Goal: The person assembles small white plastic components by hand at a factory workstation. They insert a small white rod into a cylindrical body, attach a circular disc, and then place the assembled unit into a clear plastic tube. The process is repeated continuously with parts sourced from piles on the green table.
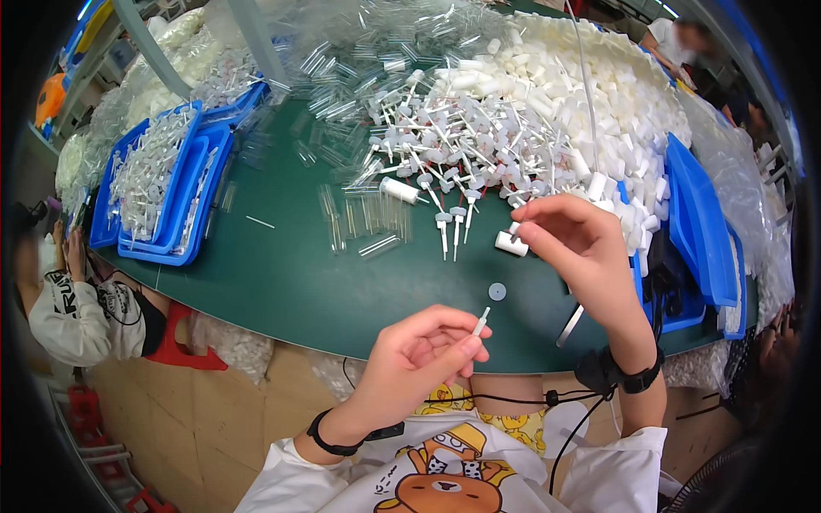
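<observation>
My left hand (428,346) is closed near the table's front edge, pinching a thin whitish nozzle-like stem (482,321) between thumb and fingertips, its narrow tip pointing up. Farther right, my right hand (577,235) has thumb and forefinger brought together on something small, mostly hidden by the fingers. Just below those fingertips lies a short white cylinder (510,245). Between my hands, a small grey-blue disc (497,291) rests flat on the green table (282,295). Several white stems with grey discs (457,214) lie beyond my hands, at the near edge of a larger heap.
Clear tubes (368,214) lie left of the heap, with more behind. White cylinders (547,77) pile up at the back right. Blue trays stand at the left (184,244) and right (701,222). People sit at the left (81,299) and far right. A black cable (513,398) crosses my lap.
</observation>
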`<action>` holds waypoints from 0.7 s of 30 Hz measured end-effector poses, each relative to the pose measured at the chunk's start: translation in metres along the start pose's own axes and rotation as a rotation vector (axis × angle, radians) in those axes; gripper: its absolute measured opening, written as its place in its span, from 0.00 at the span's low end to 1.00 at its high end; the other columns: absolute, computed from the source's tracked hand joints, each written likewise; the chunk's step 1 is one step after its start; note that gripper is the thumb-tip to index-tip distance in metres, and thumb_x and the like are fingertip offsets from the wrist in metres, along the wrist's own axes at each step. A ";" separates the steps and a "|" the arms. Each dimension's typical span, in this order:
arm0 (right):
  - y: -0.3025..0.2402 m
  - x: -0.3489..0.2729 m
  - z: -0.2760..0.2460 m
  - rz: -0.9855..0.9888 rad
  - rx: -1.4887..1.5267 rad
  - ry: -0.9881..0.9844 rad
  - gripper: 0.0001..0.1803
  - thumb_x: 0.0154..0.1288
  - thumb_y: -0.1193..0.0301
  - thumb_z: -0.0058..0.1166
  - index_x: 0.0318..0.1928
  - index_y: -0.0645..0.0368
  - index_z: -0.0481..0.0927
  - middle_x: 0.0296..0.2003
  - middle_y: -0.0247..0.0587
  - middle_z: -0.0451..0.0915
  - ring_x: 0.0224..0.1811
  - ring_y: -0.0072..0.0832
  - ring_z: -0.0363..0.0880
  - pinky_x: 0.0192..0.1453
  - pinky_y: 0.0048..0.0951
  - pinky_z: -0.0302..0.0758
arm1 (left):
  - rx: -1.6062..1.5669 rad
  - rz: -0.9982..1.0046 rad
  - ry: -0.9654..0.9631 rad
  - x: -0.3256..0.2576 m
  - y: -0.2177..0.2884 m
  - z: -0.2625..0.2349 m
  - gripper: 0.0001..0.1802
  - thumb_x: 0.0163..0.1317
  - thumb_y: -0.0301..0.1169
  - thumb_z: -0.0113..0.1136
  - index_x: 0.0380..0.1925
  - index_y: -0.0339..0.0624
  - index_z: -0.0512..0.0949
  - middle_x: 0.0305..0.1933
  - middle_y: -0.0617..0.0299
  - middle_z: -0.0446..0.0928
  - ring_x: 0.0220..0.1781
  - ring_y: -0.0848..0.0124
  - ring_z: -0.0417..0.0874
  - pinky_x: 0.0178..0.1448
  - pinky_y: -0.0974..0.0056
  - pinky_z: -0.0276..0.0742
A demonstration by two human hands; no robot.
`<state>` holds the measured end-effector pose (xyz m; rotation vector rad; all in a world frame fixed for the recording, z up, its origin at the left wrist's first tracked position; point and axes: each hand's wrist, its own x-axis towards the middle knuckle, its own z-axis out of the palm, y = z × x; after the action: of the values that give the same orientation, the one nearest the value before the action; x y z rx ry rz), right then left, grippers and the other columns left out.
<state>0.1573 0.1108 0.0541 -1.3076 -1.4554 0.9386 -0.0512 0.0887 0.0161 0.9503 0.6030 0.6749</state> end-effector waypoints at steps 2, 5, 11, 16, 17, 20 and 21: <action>0.001 -0.009 -0.003 0.136 0.269 0.010 0.08 0.60 0.76 0.52 0.39 0.66 0.74 0.36 0.41 0.78 0.38 0.25 0.77 0.43 0.23 0.74 | 0.015 0.022 -0.047 0.001 0.002 0.004 0.10 0.62 0.26 0.51 0.42 0.34 0.72 0.34 0.61 0.76 0.29 0.82 0.73 0.32 0.78 0.69; -0.004 -0.023 0.000 0.182 0.609 -0.011 0.08 0.61 0.77 0.50 0.41 0.67 0.73 0.36 0.44 0.78 0.38 0.28 0.78 0.43 0.29 0.76 | 0.049 0.019 -0.095 0.001 0.003 0.008 0.10 0.62 0.25 0.51 0.43 0.34 0.73 0.34 0.60 0.77 0.29 0.82 0.73 0.33 0.78 0.70; -0.011 -0.049 0.003 0.165 0.748 -0.078 0.08 0.61 0.80 0.47 0.41 0.69 0.71 0.36 0.48 0.76 0.39 0.34 0.79 0.44 0.32 0.76 | 0.034 0.028 -0.032 -0.002 0.011 0.030 0.08 0.59 0.20 0.52 0.39 0.31 0.74 0.32 0.54 0.79 0.26 0.81 0.74 0.26 0.78 0.68; -0.013 -0.058 -0.001 0.101 0.679 -0.124 0.09 0.60 0.83 0.46 0.42 0.71 0.69 0.38 0.48 0.75 0.41 0.33 0.78 0.46 0.30 0.75 | 0.041 0.047 -0.050 -0.003 0.010 0.032 0.09 0.59 0.20 0.52 0.39 0.30 0.74 0.34 0.53 0.79 0.27 0.79 0.76 0.26 0.77 0.69; -0.013 -0.059 -0.002 0.098 0.670 -0.122 0.10 0.60 0.84 0.46 0.43 0.71 0.69 0.38 0.48 0.75 0.41 0.33 0.78 0.47 0.30 0.75 | 0.043 0.045 -0.049 -0.004 0.010 0.033 0.09 0.59 0.20 0.52 0.39 0.30 0.74 0.34 0.53 0.79 0.27 0.79 0.76 0.26 0.77 0.70; -0.013 -0.061 -0.002 0.074 0.634 -0.136 0.11 0.58 0.86 0.46 0.43 0.72 0.70 0.40 0.49 0.74 0.42 0.33 0.77 0.48 0.31 0.74 | 0.045 0.037 -0.053 -0.004 0.009 0.034 0.09 0.59 0.20 0.51 0.39 0.29 0.74 0.33 0.53 0.79 0.27 0.78 0.76 0.26 0.77 0.70; -0.012 -0.061 -0.003 0.057 0.613 -0.150 0.11 0.58 0.87 0.46 0.43 0.72 0.70 0.40 0.49 0.74 0.43 0.33 0.77 0.49 0.31 0.74 | 0.044 0.033 -0.057 -0.003 0.009 0.034 0.08 0.59 0.19 0.51 0.39 0.29 0.74 0.33 0.53 0.79 0.27 0.78 0.76 0.26 0.77 0.70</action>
<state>0.1570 0.0488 0.0578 -0.8379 -1.1070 1.4078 -0.0308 0.0723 0.0402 1.0189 0.5550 0.6638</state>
